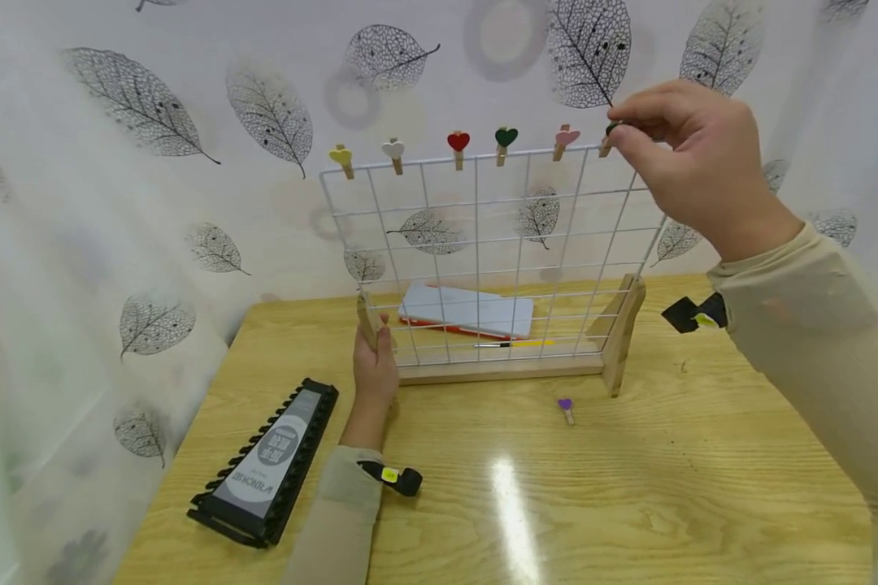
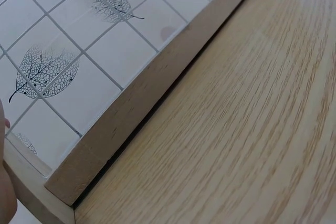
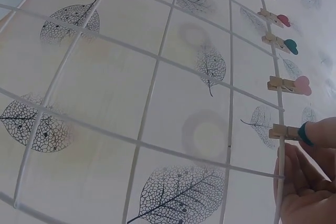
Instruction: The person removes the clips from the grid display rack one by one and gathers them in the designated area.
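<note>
My right hand [image 1: 691,154] pinches a small wooden clothespin [image 3: 285,132] with a teal heart at the right part of a white wire grid's top bar [image 3: 281,161]. The clothespin's jaws straddle the bar. Further left along that bar sit clothespins with pink [image 1: 567,138], green [image 1: 506,136], red [image 1: 458,142], white [image 1: 393,150] and yellow [image 1: 341,156] hearts. My left hand [image 1: 375,370] grips the wooden left support [image 1: 367,321] of the grid's stand. A purple-heart clothespin [image 1: 566,409] lies on the table before the stand.
Behind the grid lie a pale flat case [image 1: 468,310] with a red edge and a yellow-and-black pen-like tool [image 1: 530,344]. A black notched rack [image 1: 271,463] with a grey label lies at the table's left. A leaf-patterned curtain [image 1: 154,268] hangs behind the table.
</note>
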